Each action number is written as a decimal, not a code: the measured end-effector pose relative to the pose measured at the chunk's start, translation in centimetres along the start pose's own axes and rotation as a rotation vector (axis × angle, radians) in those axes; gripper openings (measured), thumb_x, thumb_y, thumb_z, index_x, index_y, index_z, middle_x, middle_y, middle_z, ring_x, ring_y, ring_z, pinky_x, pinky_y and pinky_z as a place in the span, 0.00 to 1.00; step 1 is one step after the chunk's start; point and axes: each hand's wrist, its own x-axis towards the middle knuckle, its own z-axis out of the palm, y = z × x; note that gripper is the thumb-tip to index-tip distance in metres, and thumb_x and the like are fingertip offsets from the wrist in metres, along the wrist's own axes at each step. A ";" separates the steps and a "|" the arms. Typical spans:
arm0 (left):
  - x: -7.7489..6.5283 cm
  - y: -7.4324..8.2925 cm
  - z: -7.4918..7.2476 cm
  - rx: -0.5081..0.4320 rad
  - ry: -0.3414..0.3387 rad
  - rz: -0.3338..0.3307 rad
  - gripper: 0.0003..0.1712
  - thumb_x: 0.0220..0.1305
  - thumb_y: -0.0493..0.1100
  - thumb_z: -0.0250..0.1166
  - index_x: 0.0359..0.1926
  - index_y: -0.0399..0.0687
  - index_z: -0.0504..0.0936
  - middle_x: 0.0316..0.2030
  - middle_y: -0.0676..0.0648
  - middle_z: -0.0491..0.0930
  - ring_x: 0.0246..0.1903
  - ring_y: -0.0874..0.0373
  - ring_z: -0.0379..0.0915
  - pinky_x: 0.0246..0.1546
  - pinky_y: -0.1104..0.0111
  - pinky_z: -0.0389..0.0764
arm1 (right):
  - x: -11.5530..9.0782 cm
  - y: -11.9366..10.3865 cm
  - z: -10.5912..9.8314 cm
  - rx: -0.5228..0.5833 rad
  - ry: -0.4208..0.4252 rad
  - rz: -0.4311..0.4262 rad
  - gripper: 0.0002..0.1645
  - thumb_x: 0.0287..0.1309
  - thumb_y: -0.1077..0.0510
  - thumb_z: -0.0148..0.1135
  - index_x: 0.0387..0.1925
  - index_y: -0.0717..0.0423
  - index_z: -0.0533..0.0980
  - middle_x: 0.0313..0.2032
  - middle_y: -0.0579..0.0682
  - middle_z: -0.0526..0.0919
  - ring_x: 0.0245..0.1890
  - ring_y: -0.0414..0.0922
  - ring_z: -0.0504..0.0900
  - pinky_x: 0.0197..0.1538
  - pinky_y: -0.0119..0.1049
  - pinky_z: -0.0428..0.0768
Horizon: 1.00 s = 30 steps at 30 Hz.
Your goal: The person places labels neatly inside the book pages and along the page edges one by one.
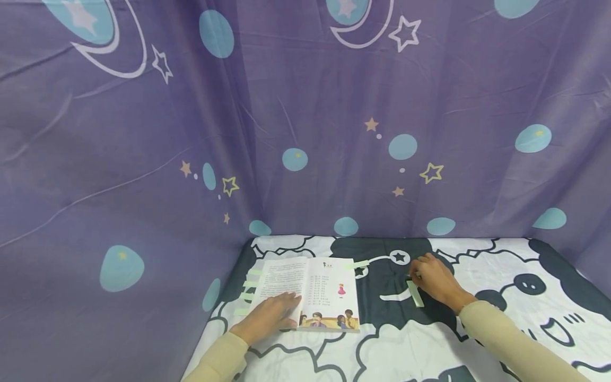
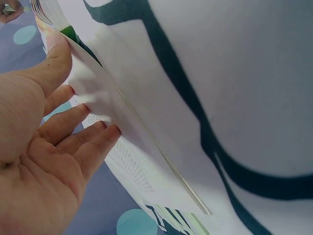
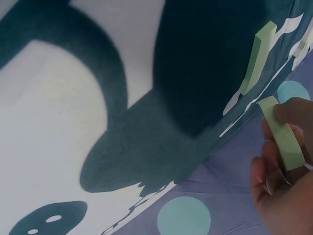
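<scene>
An open book lies on the bedding, with print on both pages and coloured drawings on the right one. My left hand rests flat on the lower left page; in the left wrist view its fingers are extended over the paper and the thumb is by the bottom edge. Between thumb and fingers, my right hand pinches a pale green sticky note, raised off the cloth. Below that hand lies a pad of green sticky notes.
Several green tabs stick out along the book's left edge, and another tab projects from its upper right. Black-and-white patterned bedding lies under everything. Purple curtain fabric rises behind and at the left.
</scene>
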 end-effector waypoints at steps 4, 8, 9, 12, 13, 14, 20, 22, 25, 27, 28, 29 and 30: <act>0.0 0.0 0.0 -0.002 0.002 -0.002 0.39 0.64 0.56 0.69 0.70 0.41 0.75 0.69 0.38 0.72 0.69 0.40 0.68 0.71 0.47 0.67 | 0.3 -0.3 0.1 0.006 0.030 -0.021 0.12 0.43 0.72 0.78 0.26 0.54 0.84 0.27 0.45 0.84 0.30 0.44 0.76 0.33 0.40 0.81; 0.0 -0.2 0.1 0.002 0.003 -0.004 0.39 0.63 0.57 0.69 0.70 0.42 0.75 0.69 0.38 0.72 0.69 0.41 0.68 0.71 0.47 0.68 | 0.6 -1.0 0.1 0.019 0.014 0.000 0.10 0.44 0.68 0.81 0.26 0.53 0.87 0.27 0.43 0.86 0.30 0.43 0.77 0.33 0.41 0.79; 0.0 -0.2 0.2 0.005 0.003 -0.004 0.39 0.63 0.57 0.69 0.70 0.42 0.75 0.69 0.38 0.72 0.69 0.41 0.68 0.71 0.48 0.68 | 0.7 -1.1 0.1 0.021 0.011 0.004 0.10 0.44 0.68 0.81 0.26 0.53 0.87 0.26 0.43 0.86 0.29 0.42 0.77 0.33 0.40 0.78; 0.0 -0.2 0.2 0.009 0.003 -0.003 0.40 0.63 0.58 0.69 0.70 0.42 0.75 0.69 0.38 0.72 0.69 0.41 0.68 0.71 0.48 0.68 | 0.9 -1.5 0.3 0.016 0.008 0.003 0.11 0.45 0.67 0.81 0.27 0.51 0.87 0.25 0.39 0.85 0.28 0.40 0.75 0.31 0.38 0.72; 0.0 -0.2 0.2 0.010 0.003 -0.003 0.40 0.63 0.58 0.69 0.70 0.42 0.75 0.69 0.38 0.72 0.69 0.41 0.68 0.71 0.48 0.68 | 0.9 -1.6 0.4 0.014 0.011 0.002 0.11 0.45 0.67 0.81 0.27 0.50 0.87 0.24 0.38 0.84 0.28 0.40 0.74 0.30 0.37 0.70; 0.0 -0.2 0.2 0.011 0.003 -0.003 0.40 0.63 0.58 0.69 0.70 0.42 0.75 0.69 0.38 0.72 0.69 0.41 0.68 0.71 0.48 0.68 | 1.0 -1.6 0.5 0.009 0.015 -0.004 0.12 0.44 0.67 0.81 0.27 0.50 0.86 0.23 0.37 0.83 0.28 0.39 0.73 0.30 0.36 0.69; 0.0 -0.2 0.1 0.009 0.001 -0.007 0.40 0.63 0.58 0.68 0.70 0.42 0.75 0.70 0.38 0.72 0.69 0.40 0.68 0.71 0.47 0.68 | 1.6 -2.0 0.9 -0.014 0.045 -0.053 0.13 0.44 0.67 0.81 0.26 0.47 0.86 0.23 0.37 0.82 0.27 0.39 0.71 0.28 0.35 0.67; 0.1 -0.1 0.1 0.007 0.001 -0.006 0.40 0.63 0.58 0.68 0.70 0.42 0.75 0.70 0.38 0.72 0.69 0.40 0.68 0.71 0.47 0.68 | 1.8 -2.1 1.1 -0.013 0.057 -0.067 0.13 0.43 0.67 0.81 0.27 0.48 0.86 0.24 0.38 0.83 0.26 0.39 0.70 0.28 0.35 0.67; 0.1 -0.1 0.0 0.007 0.001 -0.004 0.40 0.63 0.58 0.69 0.70 0.42 0.75 0.69 0.38 0.72 0.69 0.41 0.68 0.71 0.47 0.68 | 2.1 -2.4 1.4 -0.010 0.076 -0.084 0.13 0.42 0.67 0.82 0.27 0.48 0.86 0.26 0.39 0.85 0.27 0.39 0.71 0.28 0.35 0.68; 0.1 -0.2 0.1 0.006 0.000 -0.004 0.39 0.63 0.57 0.69 0.70 0.42 0.75 0.69 0.39 0.72 0.69 0.41 0.68 0.71 0.48 0.68 | 2.3 -2.5 1.5 -0.006 0.080 -0.087 0.14 0.41 0.67 0.82 0.27 0.48 0.86 0.26 0.39 0.86 0.27 0.39 0.71 0.29 0.35 0.68; 0.1 -0.2 0.1 0.006 0.000 -0.005 0.40 0.63 0.58 0.69 0.70 0.43 0.75 0.69 0.39 0.72 0.69 0.41 0.68 0.71 0.48 0.68 | 2.3 -2.6 1.6 -0.005 0.077 -0.085 0.14 0.41 0.67 0.82 0.27 0.48 0.86 0.26 0.39 0.86 0.27 0.39 0.71 0.29 0.35 0.68; 0.1 -0.2 0.1 0.004 -0.001 -0.006 0.40 0.63 0.58 0.69 0.70 0.43 0.75 0.70 0.39 0.72 0.69 0.41 0.68 0.71 0.48 0.68 | 2.4 -2.7 1.6 -0.004 0.073 -0.084 0.14 0.41 0.67 0.82 0.27 0.48 0.86 0.27 0.38 0.86 0.27 0.39 0.71 0.29 0.35 0.68; 0.1 -0.2 0.1 0.001 -0.001 -0.007 0.40 0.63 0.58 0.69 0.70 0.43 0.75 0.70 0.39 0.72 0.69 0.41 0.68 0.71 0.48 0.68 | 2.5 -2.8 1.7 -0.001 0.068 -0.083 0.14 0.42 0.68 0.82 0.27 0.48 0.86 0.27 0.39 0.86 0.27 0.39 0.71 0.29 0.35 0.68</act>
